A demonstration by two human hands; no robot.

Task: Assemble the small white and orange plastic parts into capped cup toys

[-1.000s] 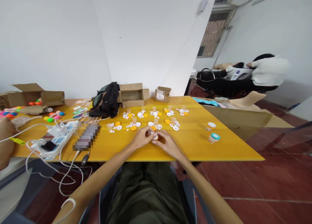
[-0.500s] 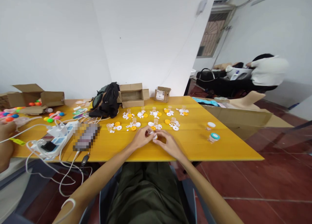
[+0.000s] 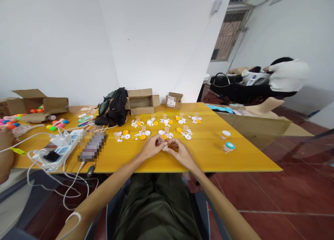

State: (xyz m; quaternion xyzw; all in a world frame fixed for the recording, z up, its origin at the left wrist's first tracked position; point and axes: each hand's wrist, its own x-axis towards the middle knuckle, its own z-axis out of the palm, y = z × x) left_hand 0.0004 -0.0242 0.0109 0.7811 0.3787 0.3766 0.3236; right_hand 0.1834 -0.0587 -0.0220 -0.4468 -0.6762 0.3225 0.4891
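Observation:
My left hand (image 3: 151, 148) and my right hand (image 3: 182, 153) meet over the yellow table (image 3: 208, 156), fingers pinched together on a small white plastic part (image 3: 165, 146) held between them. Just beyond my fingers lie several clusters of small white and orange round parts (image 3: 167, 128) with tiny clear cups, laid out in rows. Two assembled little containers, one with a white lid (image 3: 225, 134) and one with a teal lid (image 3: 229, 147), stand to the right of my hands.
A power strip with white cables (image 3: 61, 148) and a blurred phone (image 3: 92, 146) lie at left. A black bag (image 3: 114, 108) and cardboard boxes (image 3: 142, 101) sit at the back. Coloured balls (image 3: 56, 125) lie far left. Another person (image 3: 284, 76) is at the back right.
My hands have lifted slightly and drawn closer together around the small part; the orange piece seen under my fingers earlier no longer shows.

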